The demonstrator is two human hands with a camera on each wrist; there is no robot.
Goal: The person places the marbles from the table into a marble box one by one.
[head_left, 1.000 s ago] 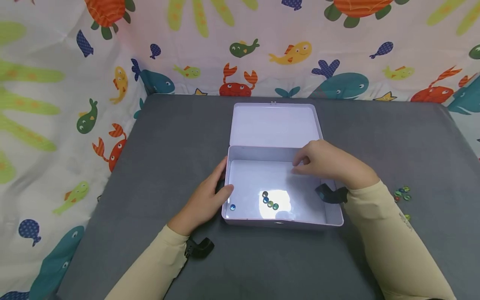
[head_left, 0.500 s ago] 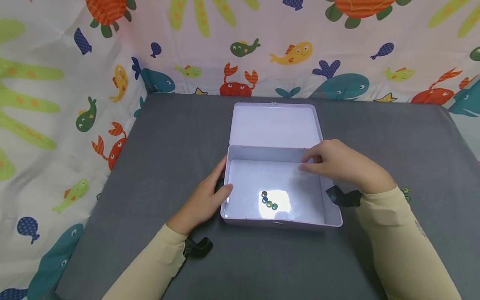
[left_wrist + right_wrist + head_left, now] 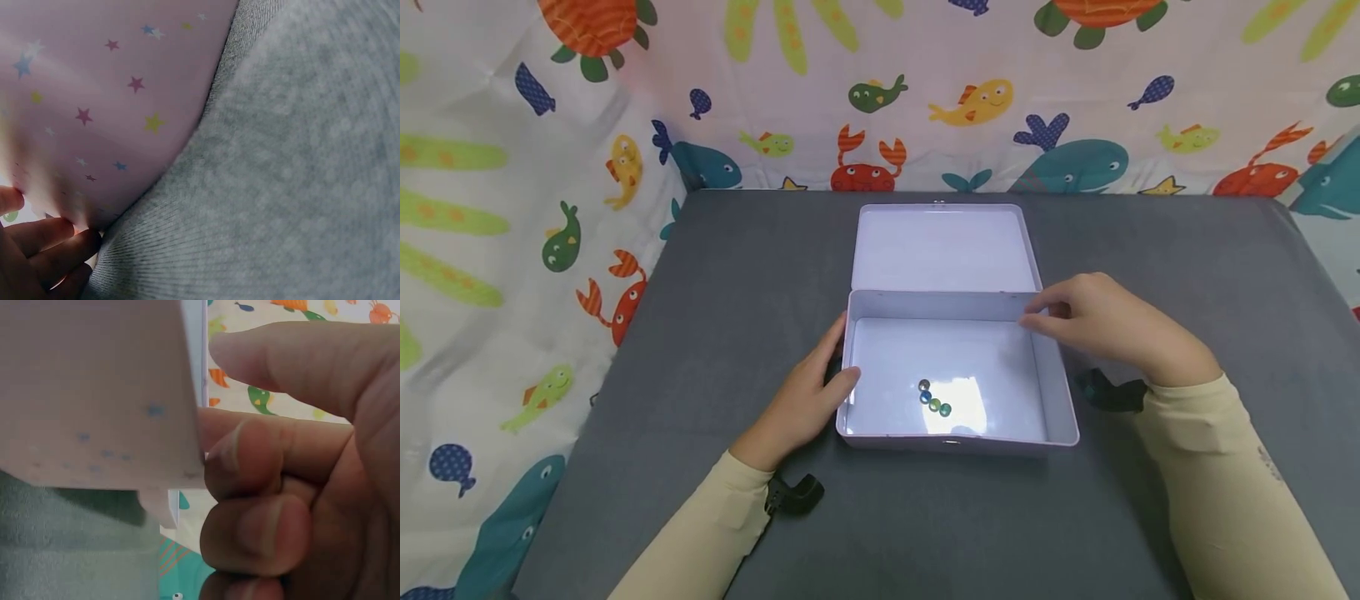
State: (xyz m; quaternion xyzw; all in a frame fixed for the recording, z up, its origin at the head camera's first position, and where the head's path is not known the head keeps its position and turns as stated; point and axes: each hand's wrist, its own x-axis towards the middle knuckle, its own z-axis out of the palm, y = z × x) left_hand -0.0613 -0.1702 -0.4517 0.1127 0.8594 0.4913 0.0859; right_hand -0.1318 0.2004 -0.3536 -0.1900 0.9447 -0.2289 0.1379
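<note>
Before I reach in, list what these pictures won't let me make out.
Right hand: right wrist view, one fingertip hidden behind the box wall.
Left hand: left wrist view, partly cut off by the left edge.
Four small round pieces: head view, too small to tell their material.
Blue marks: right wrist view, shapes blurred.
Table under the right sleeve: head view, sleeve covers it.

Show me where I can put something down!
Try the table left of the lid, behind the left hand, or in front of the box between the sleeves. Inside, there's room behind the beads. It's crowded right by the beads and the right hand.
</note>
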